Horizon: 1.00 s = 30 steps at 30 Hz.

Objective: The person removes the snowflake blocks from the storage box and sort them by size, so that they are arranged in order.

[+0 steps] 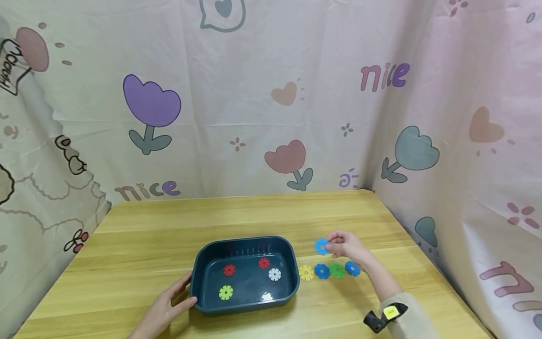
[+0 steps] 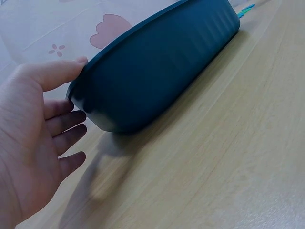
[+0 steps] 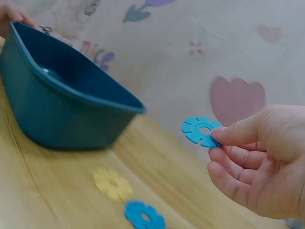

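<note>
My right hand (image 1: 345,247) pinches a light-blue notched plastic disc (image 3: 196,131) between thumb and fingers, raised above the table to the right of a dark teal basin (image 1: 243,308). My left hand (image 1: 169,301) holds the basin at its near left corner, with the thumb at the rim (image 2: 82,71) and the other fingers by the outer wall. Inside the basin lie two red discs (image 1: 229,270), a white disc (image 1: 274,274) and a yellow-green disc (image 1: 226,292), apart from one another.
Right of the basin, a row on the wooden table (image 1: 139,240) has a yellow disc (image 1: 306,272), a blue disc (image 1: 322,271), a green disc (image 1: 337,270) and another blue disc (image 1: 352,268). A printed curtain (image 1: 237,103) hangs behind and at the sides.
</note>
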### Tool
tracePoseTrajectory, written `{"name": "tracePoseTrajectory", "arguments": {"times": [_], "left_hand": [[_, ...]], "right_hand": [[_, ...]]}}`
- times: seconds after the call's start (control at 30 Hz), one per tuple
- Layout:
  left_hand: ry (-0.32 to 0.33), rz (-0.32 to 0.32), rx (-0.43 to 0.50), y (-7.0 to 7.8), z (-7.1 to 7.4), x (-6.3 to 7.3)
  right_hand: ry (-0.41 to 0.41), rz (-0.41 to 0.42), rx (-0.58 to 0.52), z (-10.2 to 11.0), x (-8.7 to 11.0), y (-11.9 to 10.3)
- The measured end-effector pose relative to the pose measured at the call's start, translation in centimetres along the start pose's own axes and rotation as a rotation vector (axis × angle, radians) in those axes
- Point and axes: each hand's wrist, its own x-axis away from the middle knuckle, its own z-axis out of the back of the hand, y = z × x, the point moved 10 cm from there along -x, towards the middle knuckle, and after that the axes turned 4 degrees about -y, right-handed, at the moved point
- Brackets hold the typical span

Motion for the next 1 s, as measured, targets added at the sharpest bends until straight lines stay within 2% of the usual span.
{"name": "tracePoseTrajectory", "arguments": {"times": [0.2, 0.57, 0.73, 1.0], "left_hand": [[0.002, -0.027, 0.002, 0.2, -0.2, -0.2], [0.001, -0.032, 0.011, 0.1, -0.2, -0.3], [0.006, -0.030, -0.001, -0.2, 0.1, -0.3], [0.001, 0.007, 0.000, -0.5, 0.0, -0.4]], "right_hand": [[0.084, -0.057, 0.019, 3.5, 2.1, 2.2], [0.261, -0.160, -0.014, 9.0, 4.9, 6.9], [0.314, -0.227, -0.003, 10.5, 5.7, 9.2], [0.336, -0.263, 0.070, 11.1, 5.9, 10.6]]}}
